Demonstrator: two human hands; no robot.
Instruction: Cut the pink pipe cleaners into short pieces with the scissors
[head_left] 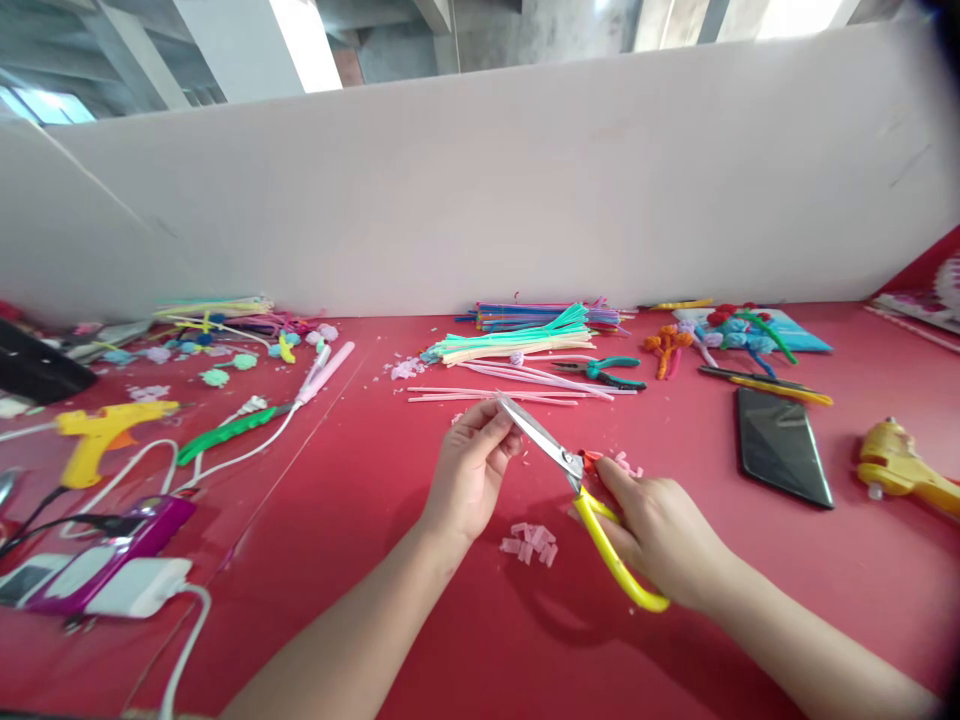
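Observation:
My right hand [660, 535] grips a pair of scissors [547, 440] with yellow and orange handles. The blades look nearly closed and point up and left. Their tip reaches the fingers of my left hand [471, 475], which are pinched together; whatever sits between them is too small to make out. On the red table below the blades lies a little heap of cut pink pieces [529, 543]. More pink bits [626, 464] lie just behind my right hand. Beyond both hands rest several pink pipe cleaners [491, 396].
Bundled pipe cleaners [525, 340] and pliers [600, 371] lie at the back. To the right are a phone [784, 447], a yellow glue gun [904, 465] and tweezers [780, 388]. Leftward sit another glue gun [105, 430], a green-handled tool [225, 433], cables and a purple power strip [161, 518].

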